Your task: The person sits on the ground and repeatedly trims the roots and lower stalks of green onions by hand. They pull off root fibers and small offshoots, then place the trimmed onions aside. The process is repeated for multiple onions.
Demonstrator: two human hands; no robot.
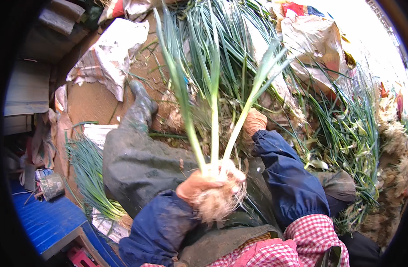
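Three long green onions (215, 128) stand fanned out from my left hand (199, 183), which grips them low on their white stems, just above the roots. Their pale, hairy roots (219, 203) hang below the fingers, and the leaves point away from me. Beyond the stems, my right hand (255, 122) reaches down to the near side of a large heap of green onions (230, 50). The fingers of that hand are hidden, so whether it holds anything does not show.
At left, a bundle of green onions (90, 173) lies beside my leg, roots towards me. A blue corrugated surface (47, 217) carries a small radio-like device (50, 185). Loose onions and trimmings (347, 143) cover the right side. Woven sacks (107, 55) lie around the heap.
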